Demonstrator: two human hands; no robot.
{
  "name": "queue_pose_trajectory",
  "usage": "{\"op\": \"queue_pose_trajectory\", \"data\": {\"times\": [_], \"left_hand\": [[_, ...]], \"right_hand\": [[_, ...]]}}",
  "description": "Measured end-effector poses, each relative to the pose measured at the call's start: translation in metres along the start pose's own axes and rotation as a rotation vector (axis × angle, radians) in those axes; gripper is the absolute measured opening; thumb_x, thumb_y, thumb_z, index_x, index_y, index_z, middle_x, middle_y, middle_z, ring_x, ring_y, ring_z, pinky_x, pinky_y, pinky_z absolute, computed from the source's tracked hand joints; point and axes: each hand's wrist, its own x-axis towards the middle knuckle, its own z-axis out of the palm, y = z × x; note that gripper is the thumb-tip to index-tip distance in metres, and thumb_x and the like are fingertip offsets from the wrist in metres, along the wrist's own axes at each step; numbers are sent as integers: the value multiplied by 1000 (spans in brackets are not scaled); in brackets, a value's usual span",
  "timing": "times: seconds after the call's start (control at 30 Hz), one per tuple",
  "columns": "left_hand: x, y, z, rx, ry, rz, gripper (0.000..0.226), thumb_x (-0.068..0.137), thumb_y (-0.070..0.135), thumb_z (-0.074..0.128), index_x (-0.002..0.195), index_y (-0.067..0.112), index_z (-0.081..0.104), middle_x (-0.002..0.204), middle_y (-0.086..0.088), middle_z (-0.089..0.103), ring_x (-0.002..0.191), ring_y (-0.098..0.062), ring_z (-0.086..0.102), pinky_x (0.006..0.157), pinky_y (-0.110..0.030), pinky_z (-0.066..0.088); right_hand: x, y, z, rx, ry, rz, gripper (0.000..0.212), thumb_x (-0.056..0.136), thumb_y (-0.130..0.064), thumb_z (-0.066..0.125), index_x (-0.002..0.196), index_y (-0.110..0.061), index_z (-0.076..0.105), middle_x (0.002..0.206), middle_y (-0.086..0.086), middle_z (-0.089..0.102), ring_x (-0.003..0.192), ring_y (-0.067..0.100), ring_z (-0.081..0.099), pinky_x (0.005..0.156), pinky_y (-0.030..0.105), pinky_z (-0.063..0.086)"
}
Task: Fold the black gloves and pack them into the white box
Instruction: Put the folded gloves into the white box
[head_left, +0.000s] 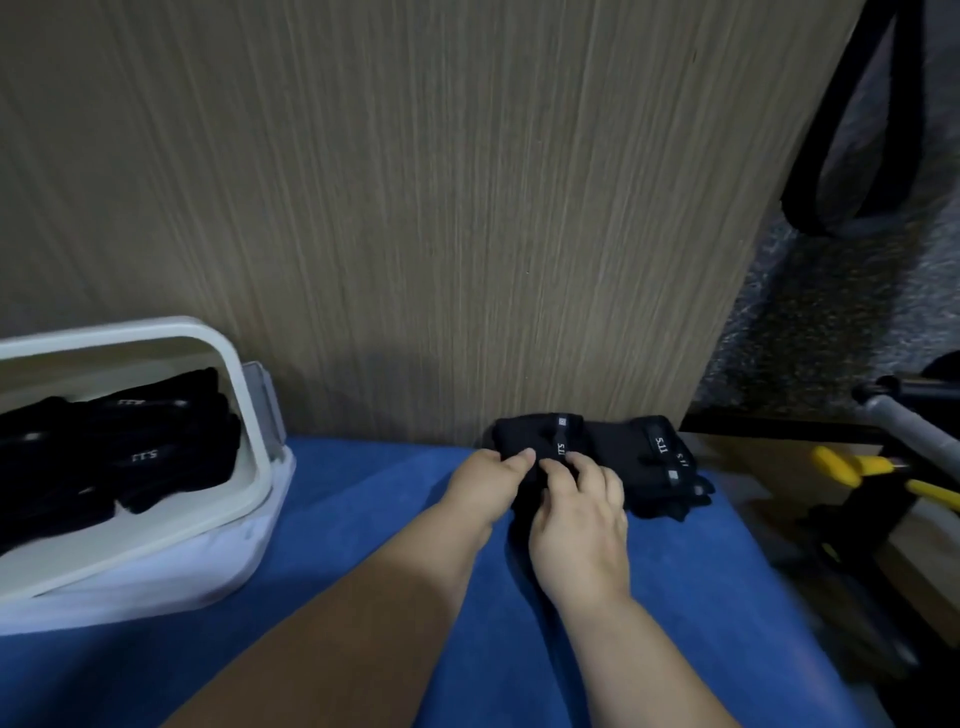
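— Left hand (485, 491) and right hand (576, 525): how are they set?
— Side by side on one black glove (540, 441) at the far edge of the blue counter (363, 519). The left thumb and forefinger pinch its near edge. The right fingers curl down onto it beside a strap, with the thumb hidden.
— Which way does the glove lie?
— Its long axis runs left to right, along the wood panel (467, 208). The strap crosses that axis, running away from the viewer. Which end holds the fingers cannot be told. A dark patch between the wrists may be cloth or shadow.
— Appearance?
— Matte black fabric, bunched. The strap carries white lettering and a small pale square tab.
— Other gloves?
— Spare gloves (665, 478) touch it on the right, fingertips pointing right and toward the viewer. Packed gloves (130, 457) lie in the white box (244, 415), well apart at the left of the counter.
— Right margin?
— Yellow-handled tool (852, 467), beyond the counter's edge.
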Motion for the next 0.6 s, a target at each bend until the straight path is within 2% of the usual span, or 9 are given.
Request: {"op": "queue_pose_trajectory", "data": {"times": [0.1,0.2,0.27,0.4,0.5,0.6], "left_hand": [[-3,5,4,-85,-1,27,26,93,31,57,109,10,60,109,-8,66,96,-20,61,70,-23,44],[-13,13,-1,-215,21,81,12,93,21,54,96,14,64,89,-2,69,78,-12,61,58,-21,43],[-21,19,-8,-280,38,105,13,93,20,53,94,15,65,86,-2,69,76,-12,62,59,-21,43],[-34,25,-35,-311,45,107,12,91,20,53,88,16,65,82,0,66,78,-15,58,67,-26,41],[-42,21,-63,-271,-4,78,13,87,20,55,83,18,66,84,-2,66,85,-20,58,80,-33,43],[-56,12,-92,-228,-97,67,14,89,15,52,87,14,66,86,-7,64,86,-21,58,76,-32,44]], "right_hand": [[1,2,0,44,61,-12,42,92,-11,46,132,-21,55,141,2,45,131,21,28,106,40,33],[2,3,-5,169,254,-23,35,89,-10,50,121,-20,62,122,-3,61,119,19,43,100,40,41],[2,1,-11,305,369,-19,30,92,-23,47,118,-20,62,113,-8,63,114,15,44,99,38,41],[0,-7,-22,561,416,-12,49,89,-49,37,123,-19,56,116,-13,52,114,3,36,103,38,36],[-4,-16,-30,721,318,25,62,82,-60,42,131,-24,50,127,-13,48,122,2,36,107,38,33],[-11,-33,-43,1078,-46,110,59,78,-63,63,130,-39,49,138,-13,46,129,4,41,110,31,32]]}}
